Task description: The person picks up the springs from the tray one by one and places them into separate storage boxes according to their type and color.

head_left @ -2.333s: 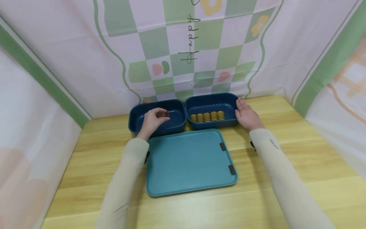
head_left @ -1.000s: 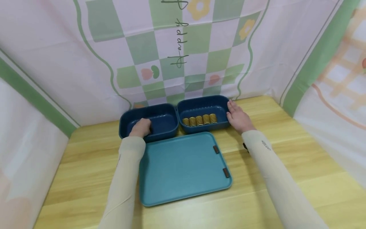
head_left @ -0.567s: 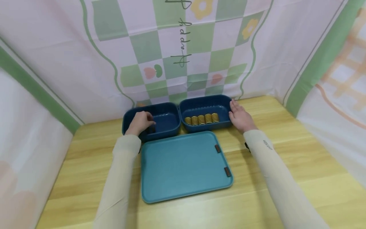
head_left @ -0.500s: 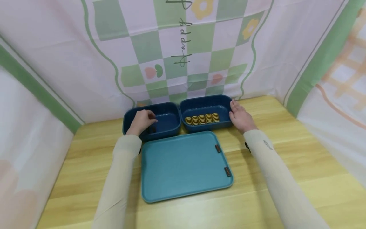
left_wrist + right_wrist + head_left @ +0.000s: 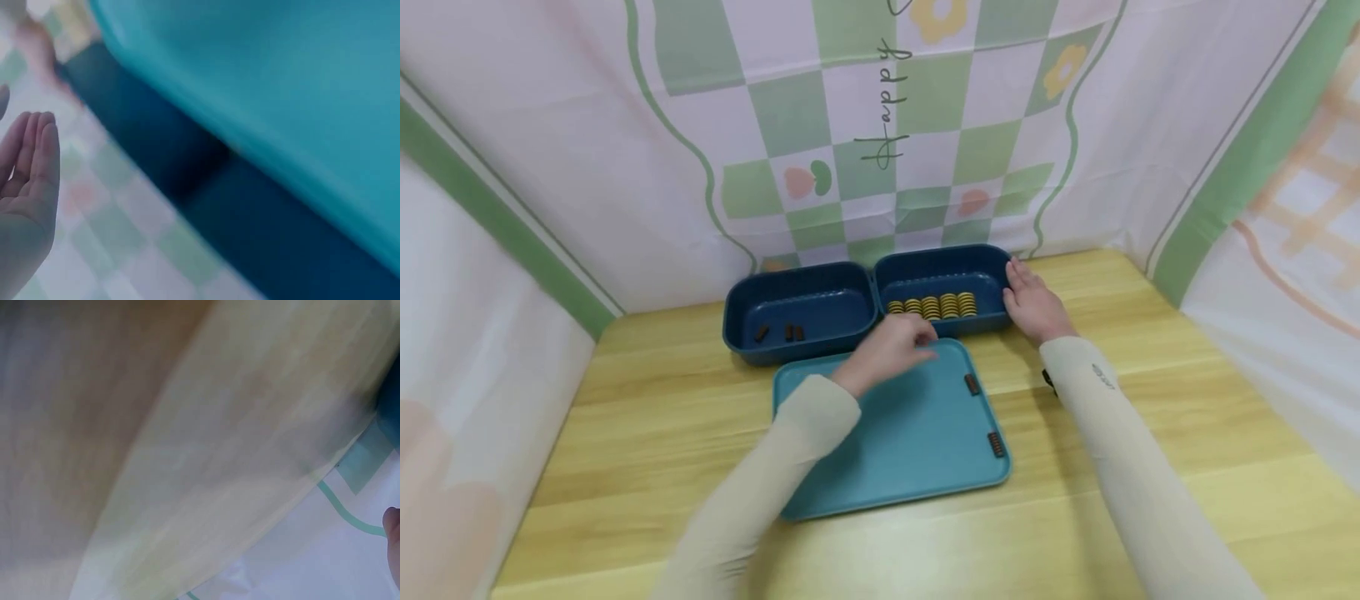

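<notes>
My left hand is above the blue-green tray, near its back edge. In the left wrist view that hand's fingers look fairly straight, the thumb apart, and no held object shows. My right hand rests with extended fingers against the right end of the right navy bin; the right wrist view catches only a bit of it. Small dark brown blocks lie in the left navy bin. On the tray's right edge lie a plain-looking brown block and a ridged brown block.
Several columns of yellow-and-black discs stand in the right bin, their left part partly hidden by my left hand. Behind the bins hangs a checked cloth. Everything stands on a wood-grain table.
My left hand held brown pieces over the left bin, lowered and released them there, then moved right over the tray. The bin's brown blocks are now uncovered. My right hand stayed by its bin.
</notes>
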A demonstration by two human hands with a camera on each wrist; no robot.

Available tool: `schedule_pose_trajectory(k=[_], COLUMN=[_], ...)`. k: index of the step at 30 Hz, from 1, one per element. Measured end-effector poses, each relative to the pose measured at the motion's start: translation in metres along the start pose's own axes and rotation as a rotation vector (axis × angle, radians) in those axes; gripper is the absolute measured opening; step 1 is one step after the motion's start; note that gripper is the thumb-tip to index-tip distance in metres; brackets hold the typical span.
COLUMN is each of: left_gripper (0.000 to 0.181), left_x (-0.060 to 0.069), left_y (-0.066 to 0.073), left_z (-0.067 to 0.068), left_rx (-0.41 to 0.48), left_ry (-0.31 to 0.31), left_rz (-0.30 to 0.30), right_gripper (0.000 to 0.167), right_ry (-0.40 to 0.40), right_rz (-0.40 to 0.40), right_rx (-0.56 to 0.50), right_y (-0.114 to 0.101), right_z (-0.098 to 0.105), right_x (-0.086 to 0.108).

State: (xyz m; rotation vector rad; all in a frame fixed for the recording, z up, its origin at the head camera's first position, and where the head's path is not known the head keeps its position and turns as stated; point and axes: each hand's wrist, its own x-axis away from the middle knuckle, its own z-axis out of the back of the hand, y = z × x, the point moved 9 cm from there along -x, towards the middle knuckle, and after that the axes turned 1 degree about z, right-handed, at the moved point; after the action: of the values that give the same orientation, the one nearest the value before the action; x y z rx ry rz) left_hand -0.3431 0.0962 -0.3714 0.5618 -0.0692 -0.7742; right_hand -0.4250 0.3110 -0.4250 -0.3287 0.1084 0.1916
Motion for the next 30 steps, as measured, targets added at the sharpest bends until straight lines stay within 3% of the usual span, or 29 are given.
schedule_pose_trajectory(k=[3, 7, 12, 20, 25, 30], left_gripper=[0.025, 0.021, 0.024, 0.023, 0.02, 0.016], left_x=[-0.007, -0.016, -0.024, -0.029, -0.029, -0.029], left_y=[0.011, 0.013, 0.016, 0.02, 0.023, 0.025], left_z=[-0.035, -0.071, -0.096, -0.103, -0.105, -0.104], left_rx=[-0.053, -0.145, -0.338, -0.453, -0.469, -0.456], left_ry=[-0.088, -0.143, -0.171, -0.162, -0.165, -0.157], left_rz=[-0.015, 0.024, 0.041, 0.08, 0.111, 0.103], right_gripper=[0.055, 0.056, 0.058, 0.061, 0.061, 0.06], right_ry=[0.005, 0.001, -0.04, -0.074, -0.087, -0.086], right_rz=[-0.001, -0.004, -0.01, 0.019, 0.019, 0.011], right_rx=[0.004, 0.008, 0.033, 0.097, 0.099, 0.104], right_y=[0.002, 0.002, 0.0, -0.005, -0.005, -0.006], right_z=[0.0, 0.0, -0.001, 0.0, 0.0, 0.001], right_x=[0.0, 0.0, 0.001, 0.001, 0.001, 0.001])
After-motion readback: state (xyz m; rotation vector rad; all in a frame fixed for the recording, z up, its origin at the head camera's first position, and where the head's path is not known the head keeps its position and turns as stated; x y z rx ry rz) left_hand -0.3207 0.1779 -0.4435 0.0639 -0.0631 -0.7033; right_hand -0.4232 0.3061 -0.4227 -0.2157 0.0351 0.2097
